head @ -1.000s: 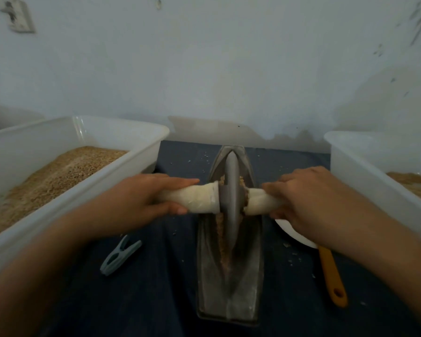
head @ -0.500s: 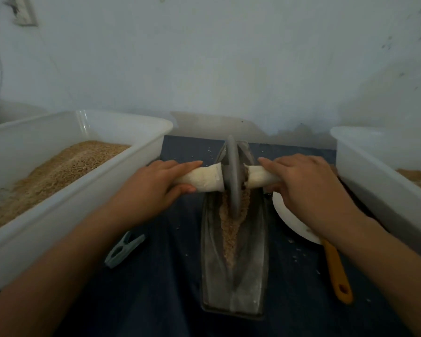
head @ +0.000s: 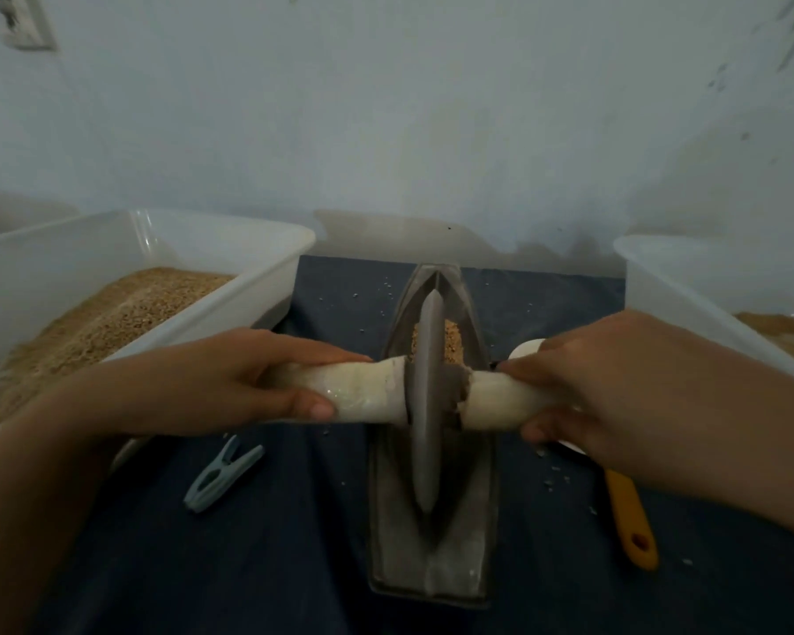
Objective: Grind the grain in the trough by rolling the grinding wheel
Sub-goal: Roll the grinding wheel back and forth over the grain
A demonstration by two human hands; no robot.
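Two handles: pale, wrapped stubs stick out left and right of the grey disc-shaped grinding wheel (head: 426,405), which stands upright on its edge at the centre of the frame.
Wheel position: in the groove of the long grey boat-shaped metal trough (head: 432,566), about midway along it, nearer the lower end than the far tip.
Grain: a small heap of tan crushed grain (head: 452,343) shows in the trough just behind the wheel, toward the upper end.
Handling: the wheel looks dense and rigid, likely heavy enough to crush by its own weight; the thin rim could tip or ride up out of the groove if the two sides are pressed unevenly.
Where to hold: both handles, close to the disc, with equal downward pressure.
Left hand (head: 230,382): comes in from lower left, fingers laid over the left handle and thumb beneath, wrapping it.
Right hand (head: 615,396): comes in from the right, knuckles up, fingers curled down around the right handle.
Left of frame: a white plastic tub (head: 248,249) holding tan grain.
Right edge: a second white tub (head: 670,277).
Lower left: a grey-blue clothes peg (head: 223,474) on the dark cloth.
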